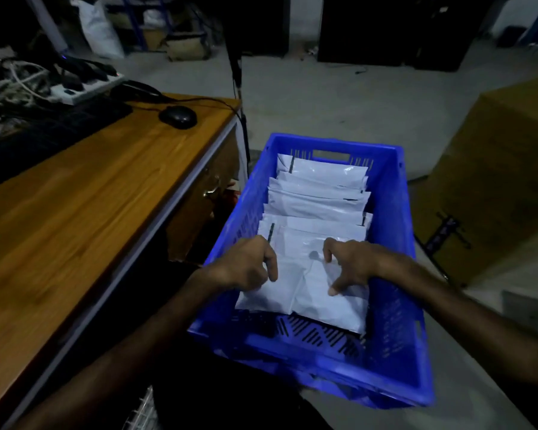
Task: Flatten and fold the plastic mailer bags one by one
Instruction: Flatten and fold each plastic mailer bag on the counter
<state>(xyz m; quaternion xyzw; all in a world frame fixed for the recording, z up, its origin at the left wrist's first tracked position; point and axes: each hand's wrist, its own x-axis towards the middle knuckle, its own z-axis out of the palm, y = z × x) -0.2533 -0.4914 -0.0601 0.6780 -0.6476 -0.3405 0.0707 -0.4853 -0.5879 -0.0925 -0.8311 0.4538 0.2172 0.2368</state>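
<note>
I see the nearest white mailer bag (pixel 305 290) lying in the blue crate (pixel 395 346), atop a row of folded bags (pixel 317 193); my left hand (pixel 249 265) pinches its left edge with curled fingers; my right hand (pixel 351 262) presses down, fingers spread; the wooden counter (pixel 84 193) sits left.

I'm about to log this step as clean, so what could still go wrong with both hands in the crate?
1. The left hand and right hand press on the nearest mailer bag, which looks creased; its fold may spring open.
2. That bag overlaps the row of folded bags, so pushing could shift them.
3. The blue crate sits beside the wooden desk; what supports it isn't visible, so pressing down might tip it.
</note>
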